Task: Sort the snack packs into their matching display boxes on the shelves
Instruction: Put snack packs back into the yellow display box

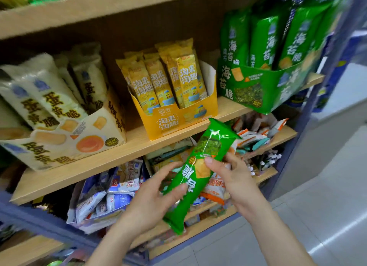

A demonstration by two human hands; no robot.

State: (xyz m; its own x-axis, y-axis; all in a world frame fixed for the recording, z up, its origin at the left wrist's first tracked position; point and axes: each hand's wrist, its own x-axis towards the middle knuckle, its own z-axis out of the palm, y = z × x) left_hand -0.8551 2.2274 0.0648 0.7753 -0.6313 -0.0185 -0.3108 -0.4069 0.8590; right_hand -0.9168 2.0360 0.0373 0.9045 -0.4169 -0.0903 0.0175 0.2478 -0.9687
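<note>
A long green seaweed snack pack (195,172) is held slanted in front of the lower shelves, upside down to me. My left hand (153,198) grips its lower half from the left. My right hand (236,178) pinches its middle from the right, thumb on the front. On the upper wooden shelf stand three display boxes: a cream egg-yolk box (65,140) at the left, a yellow box (178,120) in the middle, and a green seaweed box (256,87) at the right, each holding several upright packs of its own colour.
Below the wooden shelf (123,156) lie loose mixed packs: blue-white ones (111,194) at the left, orange, white and teal ones (256,134) at the right. A blue shelf frame (317,98) borders the right side. Pale floor tiles (317,216) lie to the right.
</note>
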